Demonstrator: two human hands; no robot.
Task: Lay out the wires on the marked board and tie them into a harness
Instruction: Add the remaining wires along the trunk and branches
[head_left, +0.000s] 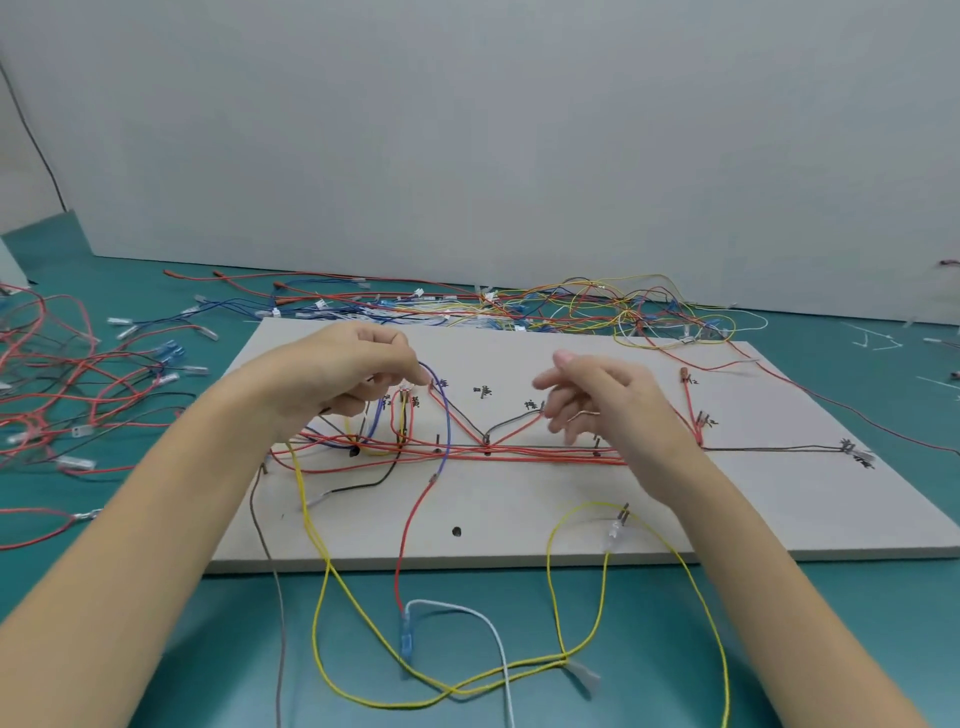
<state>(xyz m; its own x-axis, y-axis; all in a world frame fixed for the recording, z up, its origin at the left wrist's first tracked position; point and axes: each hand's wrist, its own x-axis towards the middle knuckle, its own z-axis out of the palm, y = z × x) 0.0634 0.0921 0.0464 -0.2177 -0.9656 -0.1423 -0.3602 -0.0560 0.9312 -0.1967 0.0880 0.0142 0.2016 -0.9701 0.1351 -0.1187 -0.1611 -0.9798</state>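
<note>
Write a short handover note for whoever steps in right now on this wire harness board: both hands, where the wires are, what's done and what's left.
Left hand: over the board's far left, fingers curled, pinching the blue wire at the top of its loop.
Right hand: open above the red wire bundle, holding nothing.
Board: red and black wires already run along the central line of pegs, with branches up to the marked spots.
Yellow wires: hooked near the front peg, the rest trailing off the board onto the green table.
Left: route the blue and yellow wires, then tie; no ties are visible on the bundle.
Spare wires lie behind the board.
</note>
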